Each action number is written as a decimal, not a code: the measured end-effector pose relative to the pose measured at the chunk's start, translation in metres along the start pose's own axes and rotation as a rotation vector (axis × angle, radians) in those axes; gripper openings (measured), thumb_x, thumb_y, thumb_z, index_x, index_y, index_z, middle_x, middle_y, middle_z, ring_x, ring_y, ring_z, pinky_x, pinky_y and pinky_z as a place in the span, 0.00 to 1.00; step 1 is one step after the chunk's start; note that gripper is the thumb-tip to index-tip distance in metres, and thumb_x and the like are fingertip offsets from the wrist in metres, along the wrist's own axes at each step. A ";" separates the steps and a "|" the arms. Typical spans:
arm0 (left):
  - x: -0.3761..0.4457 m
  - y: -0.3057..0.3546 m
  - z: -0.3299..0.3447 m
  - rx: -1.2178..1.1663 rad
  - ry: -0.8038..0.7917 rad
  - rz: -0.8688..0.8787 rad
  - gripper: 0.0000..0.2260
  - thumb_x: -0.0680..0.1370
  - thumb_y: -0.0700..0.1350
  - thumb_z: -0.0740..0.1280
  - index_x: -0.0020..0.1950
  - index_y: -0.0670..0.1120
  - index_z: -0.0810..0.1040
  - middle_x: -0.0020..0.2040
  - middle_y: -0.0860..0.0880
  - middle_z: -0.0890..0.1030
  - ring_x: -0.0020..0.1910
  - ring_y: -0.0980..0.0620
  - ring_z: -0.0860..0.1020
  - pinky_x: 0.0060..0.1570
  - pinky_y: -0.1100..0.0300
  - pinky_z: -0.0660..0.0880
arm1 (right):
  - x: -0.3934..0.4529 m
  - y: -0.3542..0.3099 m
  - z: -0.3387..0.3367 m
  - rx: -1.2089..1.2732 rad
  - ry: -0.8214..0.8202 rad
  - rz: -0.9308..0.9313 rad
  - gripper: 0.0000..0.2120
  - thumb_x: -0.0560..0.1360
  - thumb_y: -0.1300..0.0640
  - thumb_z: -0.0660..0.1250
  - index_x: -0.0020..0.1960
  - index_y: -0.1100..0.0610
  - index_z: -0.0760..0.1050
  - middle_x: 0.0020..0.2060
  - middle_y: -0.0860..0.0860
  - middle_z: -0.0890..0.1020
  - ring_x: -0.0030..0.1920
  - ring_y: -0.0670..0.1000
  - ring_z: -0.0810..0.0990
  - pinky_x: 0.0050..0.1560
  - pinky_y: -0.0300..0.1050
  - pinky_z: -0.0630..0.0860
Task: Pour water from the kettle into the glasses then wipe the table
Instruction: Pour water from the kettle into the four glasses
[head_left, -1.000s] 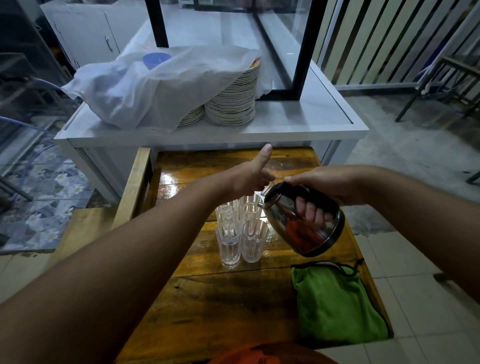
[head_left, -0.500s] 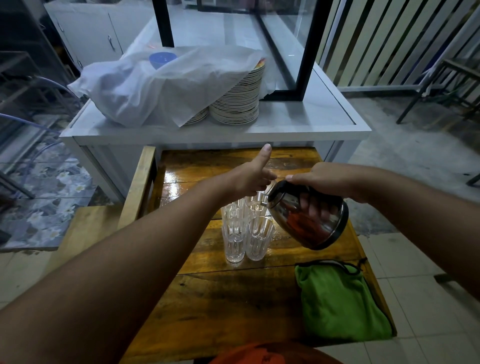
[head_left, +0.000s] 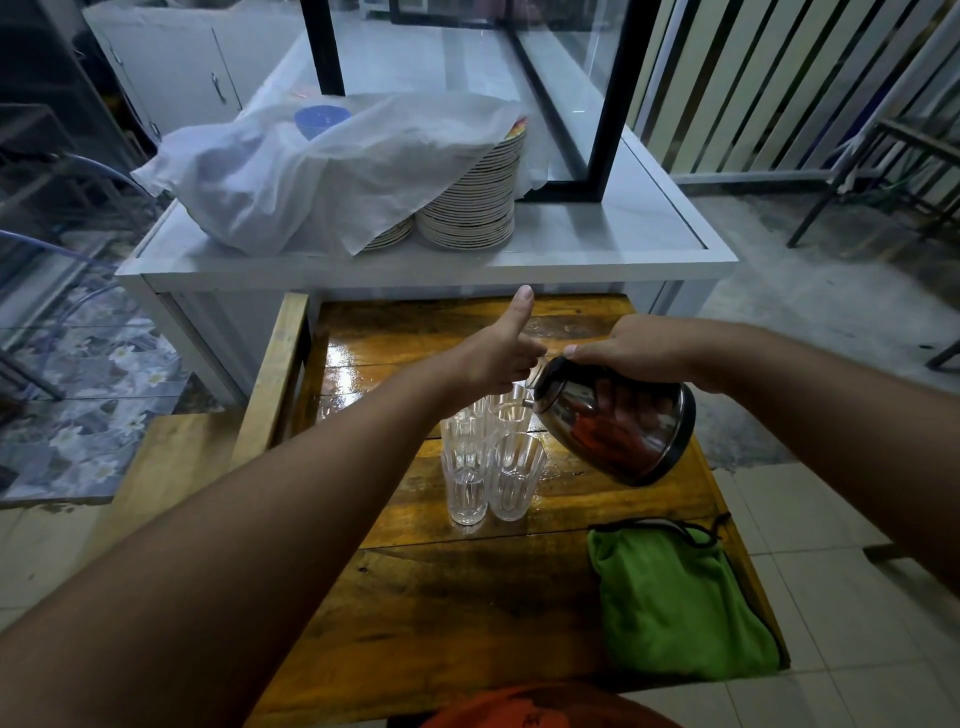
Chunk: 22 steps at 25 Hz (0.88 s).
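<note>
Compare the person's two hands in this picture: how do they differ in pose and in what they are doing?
The right hand grips the kettle by its handle; the left hand carries nothing of its own. The right hand's fingers are wrapped closed, while the left hand's thumb sticks up and its fingers reach toward the kettle's lid. Both hover over the cluster of glasses on the wooden table.

Kettle (head_left: 621, 423) tilted over glasses (head_left: 491, 457); cloth (head_left: 675, 597) nearer, right.
</note>
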<state>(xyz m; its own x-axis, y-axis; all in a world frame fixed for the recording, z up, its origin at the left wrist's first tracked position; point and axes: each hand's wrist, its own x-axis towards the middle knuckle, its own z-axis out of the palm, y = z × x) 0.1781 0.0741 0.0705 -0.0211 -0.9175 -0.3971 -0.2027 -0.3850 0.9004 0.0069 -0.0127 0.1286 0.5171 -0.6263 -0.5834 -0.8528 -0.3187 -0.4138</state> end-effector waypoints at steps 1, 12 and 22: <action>0.000 -0.001 -0.001 -0.007 0.004 0.002 0.45 0.76 0.72 0.38 0.76 0.40 0.66 0.77 0.39 0.67 0.76 0.43 0.65 0.75 0.45 0.60 | 0.001 -0.001 0.000 -0.018 0.009 0.002 0.33 0.80 0.37 0.56 0.45 0.64 0.84 0.29 0.54 0.86 0.35 0.57 0.87 0.46 0.52 0.83; 0.000 -0.007 -0.003 -0.095 0.027 0.018 0.45 0.76 0.73 0.40 0.76 0.40 0.67 0.76 0.40 0.69 0.75 0.45 0.67 0.75 0.47 0.61 | 0.005 -0.007 -0.002 -0.162 0.059 -0.037 0.33 0.79 0.35 0.56 0.43 0.60 0.86 0.27 0.51 0.86 0.36 0.56 0.88 0.40 0.47 0.83; 0.001 -0.005 0.000 -0.075 0.032 -0.002 0.46 0.75 0.74 0.40 0.75 0.40 0.68 0.75 0.40 0.70 0.75 0.44 0.68 0.75 0.46 0.61 | 0.004 0.003 0.005 -0.133 0.114 -0.064 0.31 0.79 0.35 0.57 0.41 0.60 0.84 0.28 0.51 0.84 0.29 0.50 0.85 0.27 0.38 0.75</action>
<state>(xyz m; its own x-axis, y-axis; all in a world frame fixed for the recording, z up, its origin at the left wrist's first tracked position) 0.1792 0.0752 0.0655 0.0106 -0.9189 -0.3942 -0.1290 -0.3922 0.9108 0.0068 -0.0125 0.1215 0.5657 -0.6758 -0.4725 -0.8243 -0.4473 -0.3471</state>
